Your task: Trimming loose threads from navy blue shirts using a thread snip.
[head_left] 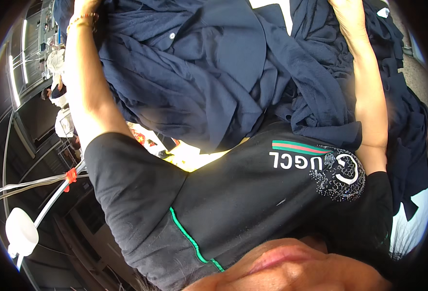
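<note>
A large heap of dark navy fabric [214, 63] fills the upper middle, falling in loose folds against my black shirt. One pale round button [171, 36] shows on it, so at least part of it looks like a garment. My left hand [85, 6] reaches to the top edge beside the heap, with a beaded bracelet at the wrist. On the other side, my right hand [346, 8] lies at the heap's upper right. The picture's edge cuts off the fingers of both hands, so what they grip is hidden.
A white lamp head [22, 232] sits at lower left, near a pole with a red tie [70, 177]. Patterned red and yellow cloth [151, 138] shows below the heap. Another person [56, 94] is far left. A pale sheet-like thing [413, 230] is at right.
</note>
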A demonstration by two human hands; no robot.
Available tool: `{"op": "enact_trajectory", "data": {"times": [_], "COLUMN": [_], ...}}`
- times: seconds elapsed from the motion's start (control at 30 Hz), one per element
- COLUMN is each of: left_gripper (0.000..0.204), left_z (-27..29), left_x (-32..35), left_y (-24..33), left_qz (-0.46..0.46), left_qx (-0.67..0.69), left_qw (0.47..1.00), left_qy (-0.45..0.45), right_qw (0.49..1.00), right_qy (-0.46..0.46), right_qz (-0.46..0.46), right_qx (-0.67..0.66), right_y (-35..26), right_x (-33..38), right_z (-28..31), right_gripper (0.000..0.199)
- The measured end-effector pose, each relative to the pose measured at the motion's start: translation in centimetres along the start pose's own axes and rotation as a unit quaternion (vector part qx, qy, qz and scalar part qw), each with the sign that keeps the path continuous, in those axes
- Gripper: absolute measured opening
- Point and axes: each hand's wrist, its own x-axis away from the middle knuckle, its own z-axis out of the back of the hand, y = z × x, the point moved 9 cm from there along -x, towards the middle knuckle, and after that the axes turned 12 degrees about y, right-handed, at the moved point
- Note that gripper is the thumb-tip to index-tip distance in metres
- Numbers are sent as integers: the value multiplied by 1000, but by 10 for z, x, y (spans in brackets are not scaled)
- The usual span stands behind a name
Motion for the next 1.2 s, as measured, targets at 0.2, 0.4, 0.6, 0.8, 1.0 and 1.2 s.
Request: {"op": "enact_trajectory", "data": {"times": [0.2, 0.4, 0.6, 0.8, 1.0, 1.2], "left_gripper": [52, 28, 39, 27, 17, 22], "left_z": [-31, 45, 20, -1, 58, 73], "left_x": [15, 47, 113, 142, 133, 138], "left_y": [-8, 122, 210, 204, 254, 292], "left_qz": [164, 228, 392, 489, 528, 580], "left_qx": [-228, 259, 414, 544, 556, 618], "left_qw": [959, 929, 817, 682, 637, 524], "left_qy": [38, 133, -86, -10, 71, 83], "right_qw": [1000, 999, 997, 977, 936, 880], "right_qy": [-15, -25, -80, -200, -257, -276], "right_qz": [8, -15, 8, 71, 231, 365], "right_qx": [-14, -20, -17, -30, 63, 127], "right_y": [1, 10, -13, -57, -89, -105], "right_x": [5, 3, 19, 66, 90, 103], "right_z": [-15, -13, -36, -76, -89, -103], "right_gripper": [33, 33, 34, 40, 36, 40]}}
